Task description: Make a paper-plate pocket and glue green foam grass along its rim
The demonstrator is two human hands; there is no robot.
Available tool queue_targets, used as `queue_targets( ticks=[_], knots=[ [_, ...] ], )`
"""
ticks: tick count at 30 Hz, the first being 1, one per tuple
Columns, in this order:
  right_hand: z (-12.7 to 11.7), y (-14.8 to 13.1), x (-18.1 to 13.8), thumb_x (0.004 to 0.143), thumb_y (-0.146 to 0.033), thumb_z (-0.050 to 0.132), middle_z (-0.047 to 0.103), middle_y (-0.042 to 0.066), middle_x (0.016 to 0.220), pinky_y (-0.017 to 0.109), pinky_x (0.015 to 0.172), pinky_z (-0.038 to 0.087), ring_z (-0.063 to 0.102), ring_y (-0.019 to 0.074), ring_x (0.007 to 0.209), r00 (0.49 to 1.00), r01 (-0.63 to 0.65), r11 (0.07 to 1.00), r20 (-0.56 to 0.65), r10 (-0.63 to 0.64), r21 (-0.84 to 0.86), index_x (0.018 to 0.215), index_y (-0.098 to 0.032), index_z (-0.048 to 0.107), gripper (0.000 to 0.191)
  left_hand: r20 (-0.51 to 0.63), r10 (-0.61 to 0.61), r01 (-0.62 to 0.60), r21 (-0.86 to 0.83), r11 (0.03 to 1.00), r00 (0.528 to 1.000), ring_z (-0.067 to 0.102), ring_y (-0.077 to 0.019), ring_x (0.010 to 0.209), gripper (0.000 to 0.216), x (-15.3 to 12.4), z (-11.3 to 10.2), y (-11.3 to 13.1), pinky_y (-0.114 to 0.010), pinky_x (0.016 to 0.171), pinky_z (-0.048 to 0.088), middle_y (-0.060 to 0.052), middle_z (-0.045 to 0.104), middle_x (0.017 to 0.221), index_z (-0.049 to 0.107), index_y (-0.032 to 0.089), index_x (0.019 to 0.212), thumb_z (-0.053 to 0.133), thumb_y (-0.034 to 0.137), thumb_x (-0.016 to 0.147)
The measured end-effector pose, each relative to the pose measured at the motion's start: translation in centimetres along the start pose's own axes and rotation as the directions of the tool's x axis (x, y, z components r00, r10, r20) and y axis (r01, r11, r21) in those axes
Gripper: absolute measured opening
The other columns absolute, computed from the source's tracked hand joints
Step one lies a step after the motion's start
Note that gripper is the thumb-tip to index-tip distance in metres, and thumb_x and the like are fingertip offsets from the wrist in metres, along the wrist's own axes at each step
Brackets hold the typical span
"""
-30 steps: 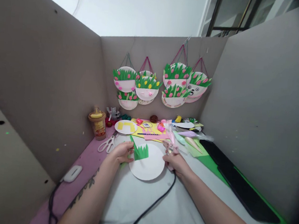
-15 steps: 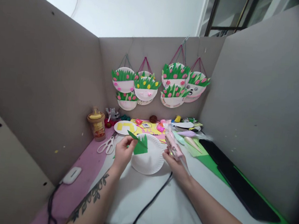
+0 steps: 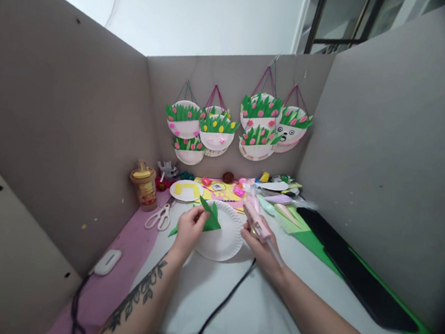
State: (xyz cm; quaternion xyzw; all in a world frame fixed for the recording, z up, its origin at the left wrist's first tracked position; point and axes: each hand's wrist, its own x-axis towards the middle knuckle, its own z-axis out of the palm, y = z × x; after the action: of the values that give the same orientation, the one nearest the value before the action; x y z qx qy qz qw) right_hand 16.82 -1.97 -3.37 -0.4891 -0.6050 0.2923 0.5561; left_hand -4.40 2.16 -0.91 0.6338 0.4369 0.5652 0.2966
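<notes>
My left hand (image 3: pixel 188 230) pinches a green paper grass cut-out (image 3: pixel 210 218), held up over the left rim of a white paper plate (image 3: pixel 221 239) lying on the white table. A second green strip (image 3: pixel 173 230) pokes out below that hand. My right hand (image 3: pixel 261 246) is wrapped round a pink glue gun (image 3: pixel 255 220) at the plate's right edge, nozzle pointing away. Its black cord (image 3: pixel 225 304) trails back toward me.
Grey cardboard walls enclose the desk; several finished plate crafts (image 3: pixel 218 130) hang on the back wall. White scissors (image 3: pixel 159 216) and a yellow-lidded cup (image 3: pixel 144 183) stand at left, coloured paper and foam bits behind the plate, a black keyboard (image 3: pixel 350 271) on green paper at right.
The left hand has lifted the green cut-out off the plate and turned it. The right hand raised the glue gun beside the plate. The plate shifted slightly away from me.
</notes>
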Motion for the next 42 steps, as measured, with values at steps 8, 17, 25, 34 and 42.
queue_targets(
  ticks=[8,17,25,34,42],
  knots=[
    [0.0,-0.3,-0.1,0.079,-0.038,0.061,0.056,0.001,0.082,0.027,0.066,0.041,0.053,0.0163,0.072,1.000,-0.003,1.000,0.027,0.003,0.007,0.097,-0.020,0.052,0.026,0.099,-0.005,-0.006,0.107,0.994,0.995,0.045,-0.0152,0.061,0.018,-0.4,0.8,-0.1,-0.024,0.059,0.028,0.000,0.054,0.060,0.061,0.020,0.062,0.058,0.028,0.078],
    [0.1,-0.4,-0.1,0.079,-0.035,0.061,0.056,0.001,0.084,0.027,0.068,0.041,0.053,0.0164,0.074,0.999,-0.021,0.999,0.030,0.020,0.026,0.101,-0.021,0.052,0.028,0.154,-0.032,-0.021,0.332,0.943,0.988,0.049,-0.0174,0.063,0.016,-0.9,1.4,-0.5,-0.025,0.061,0.024,-0.004,0.064,0.067,0.066,0.021,0.064,0.060,0.029,0.076],
    [0.1,-0.7,-0.2,0.079,-0.036,0.062,0.057,0.002,0.085,0.028,0.070,0.042,0.054,0.0176,0.076,1.000,-0.003,1.000,0.029,0.003,0.014,0.100,-0.020,0.053,0.028,0.112,-0.127,0.071,0.402,0.913,0.986,0.050,-0.0154,0.059,0.017,-0.8,1.4,-0.2,-0.025,0.058,0.026,-0.003,0.063,0.061,0.064,0.019,0.059,0.061,0.029,0.073],
    [0.2,-0.8,-0.4,0.078,-0.035,0.062,0.057,0.001,0.082,0.026,0.065,0.042,0.053,0.0152,0.070,1.000,0.020,1.000,0.008,-0.020,0.007,0.093,-0.020,0.055,0.022,0.114,-0.201,0.108,0.543,0.832,0.973,0.055,-0.0128,0.063,0.020,-0.7,1.4,0.3,-0.023,0.058,0.032,0.000,0.066,0.066,0.064,0.018,0.065,0.058,0.033,0.075],
    [0.4,-0.5,-0.4,0.077,-0.035,0.062,0.058,0.001,0.082,0.026,0.065,0.043,0.054,0.0151,0.070,1.000,0.009,1.000,-0.029,-0.009,0.025,0.096,-0.020,0.055,0.025,0.152,-0.099,-0.013,0.605,0.796,0.983,0.053,-0.0123,0.063,0.020,-0.9,1.4,0.4,-0.023,0.057,0.030,0.000,0.064,0.068,0.060,0.018,0.066,0.056,0.033,0.078]
  ],
)
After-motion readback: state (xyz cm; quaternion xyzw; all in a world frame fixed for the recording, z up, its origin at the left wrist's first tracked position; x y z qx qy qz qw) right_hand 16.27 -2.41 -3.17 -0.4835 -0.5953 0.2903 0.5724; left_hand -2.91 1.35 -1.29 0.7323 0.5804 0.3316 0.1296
